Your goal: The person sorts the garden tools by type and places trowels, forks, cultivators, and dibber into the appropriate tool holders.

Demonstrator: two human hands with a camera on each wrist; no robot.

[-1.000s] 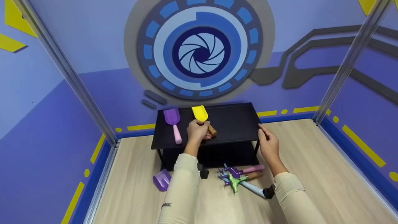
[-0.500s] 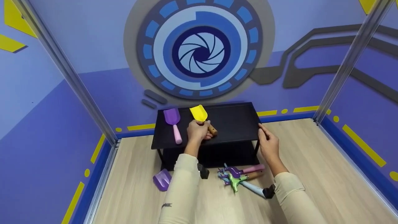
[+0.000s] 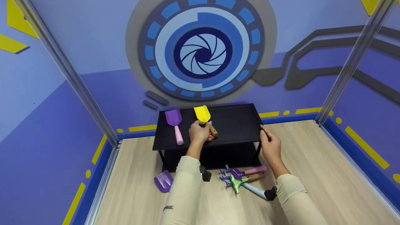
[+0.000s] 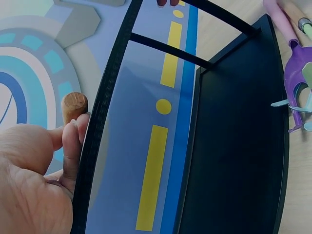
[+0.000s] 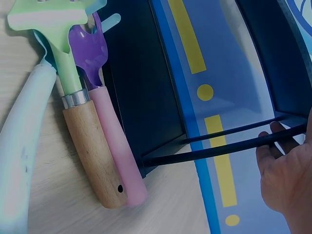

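A small yellow toy shovel [image 3: 202,113] with a wooden handle lies on the top board of a black two-tier shelf [image 3: 239,125]. My left hand [image 3: 199,134] pinches it near where the blade meets the handle; the wooden handle [image 4: 75,106] end sticks out past the fingers in the left wrist view. To its left rests a purple shovel [image 3: 173,117] with a pink handle, blade toward the wall. At the shelf's right edge my right hand [image 3: 271,147] grips the frame, and in the right wrist view its fingers [image 5: 264,155] bend around the black leg.
In front of the shelf, a pile on the wooden surface holds a green rake [image 3: 236,183], a purple fork [image 3: 236,172] with a pink handle and a light blue tool [image 3: 254,189]. Another purple shovel blade [image 3: 163,181] lies partly behind the left sleeve. A patterned wall stands behind.
The yellow blade swung slightly left, then back right, while the left hand stayed in place on it. My right hand has kept its hold on the shelf edge.
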